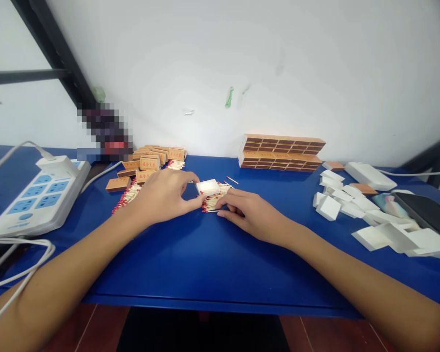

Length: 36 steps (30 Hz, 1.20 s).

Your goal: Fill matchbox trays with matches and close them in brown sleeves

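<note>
Forearms (91, 259) lead to my left hand (165, 194), which pinches a white tray (208, 187) at the loose matches (210, 203). My right hand (250, 210) curls half-closed against them; whether gripping any, I can't tell. Gathering seems the step; next calls for a light pinch. Beyond, matchboxes (281, 159) stand on the blue table (190, 269) before a white wall (205, 58).

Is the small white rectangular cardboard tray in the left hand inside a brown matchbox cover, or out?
Out. The small white tray in the left hand shows bare white surfaces; nothing is sleeved around it.
</note>
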Each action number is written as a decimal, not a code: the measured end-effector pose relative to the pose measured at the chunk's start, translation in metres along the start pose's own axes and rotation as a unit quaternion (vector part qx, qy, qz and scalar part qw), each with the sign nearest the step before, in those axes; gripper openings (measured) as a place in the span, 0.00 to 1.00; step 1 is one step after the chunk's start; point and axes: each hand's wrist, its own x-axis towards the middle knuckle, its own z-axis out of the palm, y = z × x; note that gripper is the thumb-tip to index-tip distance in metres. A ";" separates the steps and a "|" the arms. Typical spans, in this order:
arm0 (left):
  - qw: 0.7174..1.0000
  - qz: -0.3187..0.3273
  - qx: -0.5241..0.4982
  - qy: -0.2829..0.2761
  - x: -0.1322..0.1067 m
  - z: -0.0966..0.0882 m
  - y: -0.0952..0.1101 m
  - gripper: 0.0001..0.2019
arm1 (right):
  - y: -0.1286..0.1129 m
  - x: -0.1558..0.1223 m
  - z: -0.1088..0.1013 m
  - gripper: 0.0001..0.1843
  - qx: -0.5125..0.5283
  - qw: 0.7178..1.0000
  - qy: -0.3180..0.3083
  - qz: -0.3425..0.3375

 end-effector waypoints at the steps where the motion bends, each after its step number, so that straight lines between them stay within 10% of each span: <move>1: 1.000 0.000 0.000 0.001 0.000 0.000 0.000 0.16 | -0.001 0.000 0.000 0.05 0.000 1.000 0.000 0.000; 36: 1.000 0.020 0.009 -0.005 -0.001 0.000 0.002 0.16 | -0.009 -0.008 -0.015 0.05 -0.018 0.996 -0.049 0.069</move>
